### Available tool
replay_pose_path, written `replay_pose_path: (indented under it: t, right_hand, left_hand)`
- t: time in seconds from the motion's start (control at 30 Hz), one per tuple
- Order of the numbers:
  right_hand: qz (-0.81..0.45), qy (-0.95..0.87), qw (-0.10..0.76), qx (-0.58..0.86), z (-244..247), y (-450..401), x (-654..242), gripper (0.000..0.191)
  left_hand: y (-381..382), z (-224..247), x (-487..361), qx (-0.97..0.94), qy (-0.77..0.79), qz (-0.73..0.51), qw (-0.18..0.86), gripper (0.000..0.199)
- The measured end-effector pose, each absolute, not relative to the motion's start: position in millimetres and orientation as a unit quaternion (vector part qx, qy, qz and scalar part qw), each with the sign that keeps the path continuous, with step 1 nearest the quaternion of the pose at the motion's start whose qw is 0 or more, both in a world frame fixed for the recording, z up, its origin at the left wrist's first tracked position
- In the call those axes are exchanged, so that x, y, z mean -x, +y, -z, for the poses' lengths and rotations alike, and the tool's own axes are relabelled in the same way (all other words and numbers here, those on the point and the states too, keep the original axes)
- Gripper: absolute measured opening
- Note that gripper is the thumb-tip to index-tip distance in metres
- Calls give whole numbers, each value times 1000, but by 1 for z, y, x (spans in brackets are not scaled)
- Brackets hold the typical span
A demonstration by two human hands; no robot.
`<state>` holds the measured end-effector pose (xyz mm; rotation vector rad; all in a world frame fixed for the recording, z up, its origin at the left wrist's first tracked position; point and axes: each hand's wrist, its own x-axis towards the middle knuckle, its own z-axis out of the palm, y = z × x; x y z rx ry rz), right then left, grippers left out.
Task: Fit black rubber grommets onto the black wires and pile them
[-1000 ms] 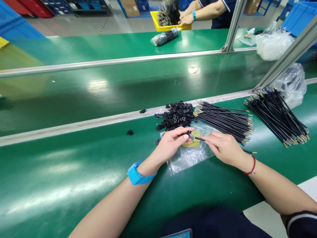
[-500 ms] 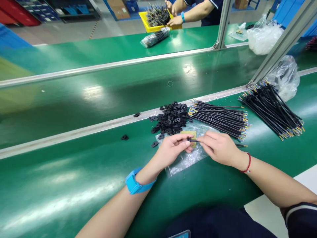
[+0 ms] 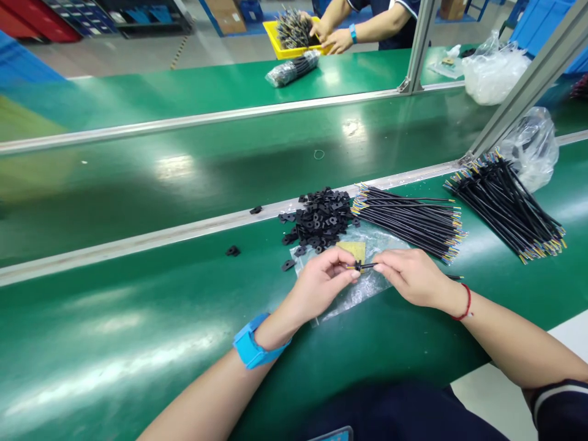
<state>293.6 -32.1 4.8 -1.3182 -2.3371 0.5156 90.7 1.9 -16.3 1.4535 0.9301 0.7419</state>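
My left hand (image 3: 321,282) pinches a small black clip (image 3: 358,266) at its fingertips, with coloured wire ends poking out to its left. A black cable (image 3: 369,266) runs from the clip into my right hand (image 3: 413,275), whose fingers are closed round it. Beneath both hands lie a clear plastic bag (image 3: 356,301) and a yellow card (image 3: 353,249). Just beyond them sits a heap of black clips (image 3: 321,219). To its right, a bundle of black cables (image 3: 408,220) with coloured wire ends rests on the green table (image 3: 184,331).
Another cable bundle (image 3: 509,205) lies at the right by a metal post (image 3: 519,86) and a crumpled plastic bag (image 3: 533,147). Loose clips (image 3: 233,250) are left of the heap. Across the line, a person's hands (image 3: 337,40) are at a yellow tray (image 3: 287,54).
The clip and wire ends now show at my left fingertips, slightly lower than before. The whole view has shifted a little. Across the line, the person's hand has moved in the tray.
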Motion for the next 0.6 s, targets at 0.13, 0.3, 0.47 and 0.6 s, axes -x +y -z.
replay_pose_path:
  t: [0.13,0.3,0.47,0.6]
  right_hand:
    - [-296,-810,180,474,-13,-29,-295,24]
    - [-379,-788,150,461,-15,-25,-296,23]
    - [-422,-785,124,436,-4,-27,-290,24]
    - [-456,-783,115,407,-2,-28,-287,25]
  left_hand:
    - [-1,13,-90,-737,388,-290,471,9]
    - [-5,13,-91,-793,365,-276,403,3]
    - [-6,12,-91,-839,321,-254,358,6]
    - [-1,0,-86,-868,273,-210,357,8]
